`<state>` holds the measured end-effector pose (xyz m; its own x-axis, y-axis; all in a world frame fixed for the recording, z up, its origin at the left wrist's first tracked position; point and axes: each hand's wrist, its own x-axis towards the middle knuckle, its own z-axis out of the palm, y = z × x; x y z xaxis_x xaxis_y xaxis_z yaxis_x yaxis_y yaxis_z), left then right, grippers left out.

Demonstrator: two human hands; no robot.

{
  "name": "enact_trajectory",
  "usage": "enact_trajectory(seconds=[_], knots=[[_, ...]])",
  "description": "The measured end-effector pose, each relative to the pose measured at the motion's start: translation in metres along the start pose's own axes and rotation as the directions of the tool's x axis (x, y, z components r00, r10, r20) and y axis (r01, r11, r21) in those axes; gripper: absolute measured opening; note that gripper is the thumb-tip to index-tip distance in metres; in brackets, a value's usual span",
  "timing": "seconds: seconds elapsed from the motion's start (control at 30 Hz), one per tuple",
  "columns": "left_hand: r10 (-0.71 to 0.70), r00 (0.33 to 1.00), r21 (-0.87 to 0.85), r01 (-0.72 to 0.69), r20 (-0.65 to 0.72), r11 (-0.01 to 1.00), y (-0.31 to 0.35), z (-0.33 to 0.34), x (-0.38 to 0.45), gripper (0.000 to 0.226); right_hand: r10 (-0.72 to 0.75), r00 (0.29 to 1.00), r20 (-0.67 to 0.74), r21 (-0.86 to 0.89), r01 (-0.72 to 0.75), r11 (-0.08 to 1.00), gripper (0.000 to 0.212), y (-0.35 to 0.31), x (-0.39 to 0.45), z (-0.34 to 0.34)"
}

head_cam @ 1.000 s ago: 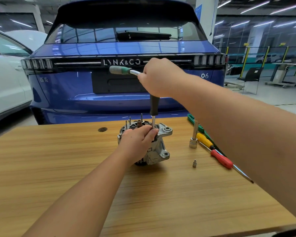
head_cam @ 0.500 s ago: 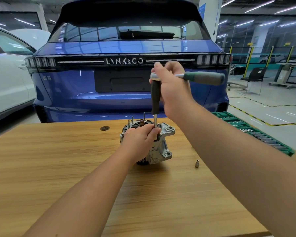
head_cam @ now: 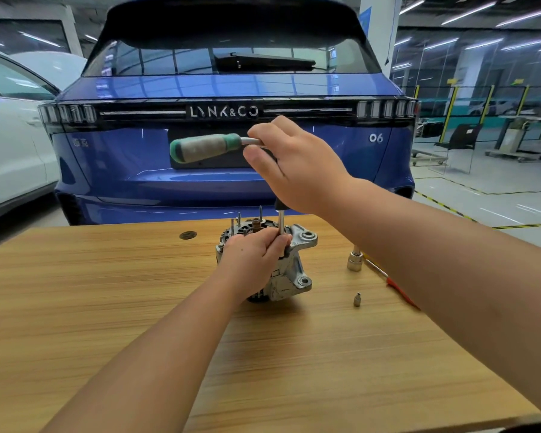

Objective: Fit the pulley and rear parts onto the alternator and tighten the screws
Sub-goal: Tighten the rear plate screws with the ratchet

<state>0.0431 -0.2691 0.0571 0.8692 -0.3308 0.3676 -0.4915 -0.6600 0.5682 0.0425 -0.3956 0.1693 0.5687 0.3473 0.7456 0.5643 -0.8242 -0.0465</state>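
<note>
The right hand (head_cam: 294,170) grips the ratchet (head_cam: 205,148) above the alternator (head_cam: 289,273), where the left hand (head_cam: 253,260) seemingly pinches its shaft (head_cam: 281,221).

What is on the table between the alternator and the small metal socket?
Nothing: in the head view, only bare wooden table lies between the alternator and the small socket.

bright ceiling strips | glare on car (head_cam: 231,89) | edges bowed

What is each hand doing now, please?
Left hand: fingers pinch the ratchet's extension shaft at the alternator.
Right hand: fingers curled round the ratchet wrench at its head, handle pointing left.
</note>
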Motion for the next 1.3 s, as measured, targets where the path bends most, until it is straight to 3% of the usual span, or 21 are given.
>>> enact_trajectory(seconds=[0.23,0.3,0.37,0.4,0.43,0.47,0.5,0.6,0.67,0.73,0.8,0.87,0.9,0.93,1.03,1.2,1.3], knots=[[0.001,1.0,-0.014,-0.001,0.005,1.0,-0.001,0.0,-0.001,0.035,-0.002,0.983,0.186,-0.113,0.023,0.993,0.044,-0.01,0.022,-0.019],[0.004,1.0,-0.015,-0.004,0.009,1.0,-0.002,0.001,0.0,0.034,0.1,0.959,0.264,-0.148,-0.062,0.987,0.046,-0.015,0.034,-0.026],[0.005,1.0,-0.024,-0.005,0.011,1.0,-0.003,0.001,0.0,0.032,0.275,0.9,0.337,-0.069,-0.267,0.961,0.035,-0.02,0.045,-0.033],[0.003,1.0,-0.03,-0.002,0.012,1.0,-0.003,0.001,0.0,0.032,0.385,0.837,0.389,0.069,-0.443,0.894,0.026,-0.022,0.048,-0.035],[0.001,1.0,-0.035,-0.001,0.012,0.999,-0.004,0.001,0.0,0.031,0.479,0.743,0.467,0.245,-0.63,0.737,0.019,-0.023,0.049,-0.036],[0.001,1.0,-0.038,0.0,0.01,0.999,-0.004,0.002,0.0,0.031,0.528,0.652,0.544,0.41,-0.756,0.511,0.014,-0.026,0.047,-0.036],[0.0,1.0,-0.04,0.001,0.009,0.999,-0.005,0.002,0.0,0.03,0.538,0.598,0.594,0.539,-0.792,0.286,0.013,-0.026,0.045,-0.035],[-0.012,1.0,-0.032,0.012,0.006,0.999,-0.005,0.002,0.002,0.03,0.609,0.544,0.577,0.783,-0.582,-0.222,0.014,-0.022,0.034,-0.018],[-0.015,1.0,-0.011,0.015,0.0,1.0,-0.005,0.002,0.003,0.032,0.691,0.522,0.501,0.857,-0.413,-0.309,0.01,-0.016,0.026,-0.007],[-0.017,1.0,-0.005,0.017,-0.005,1.0,-0.006,0.002,0.003,0.033,0.733,0.594,0.332,0.927,-0.348,-0.138,0.014,-0.012,0.017,0.001],[-0.014,1.0,-0.008,0.014,-0.007,1.0,-0.006,0.002,0.003,0.033,0.672,0.74,0.034,0.909,-0.302,0.287,0.007,-0.012,0.005,0.006],[0.0,1.0,-0.002,0.0,-0.012,1.0,-0.007,0.003,0.002,0.034,0.344,0.904,-0.253,0.563,-0.151,0.813,0.02,-0.01,-0.005,0.007],[0.009,1.0,0.004,-0.009,-0.013,1.0,-0.006,0.003,0.002,0.034,0.148,0.945,-0.293,0.352,-0.038,0.935,0.023,-0.007,-0.008,0.009],[0.015,1.0,0.008,-0.015,-0.012,1.0,-0.006,0.003,0.001,0.035,0.033,0.962,-0.273,0.201,0.023,0.979,0.024,-0.006,-0.008,0.009],[0.011,1.0,-0.003,-0.012,-0.016,1.0,-0.004,0.003,0.001,0.033,-0.008,0.99,-0.143,0.03,0.013,0.999,0.022,-0.007,-0.002,0.006],[0.017,1.0,0.002,-0.017,-0.022,1.0,-0.004,0.003,0.0,0.034,0.026,0.997,-0.067,0.042,-0.023,0.999,0.033,-0.005,-0.002,0.003],[0.023,0.999,0.012,-0.022,-0.025,1.0,-0.004,0.003,0.0,0.035,0.014,0.999,0.048,0.004,-0.014,1.0,0.043,-0.006,0.001,-0.006]])
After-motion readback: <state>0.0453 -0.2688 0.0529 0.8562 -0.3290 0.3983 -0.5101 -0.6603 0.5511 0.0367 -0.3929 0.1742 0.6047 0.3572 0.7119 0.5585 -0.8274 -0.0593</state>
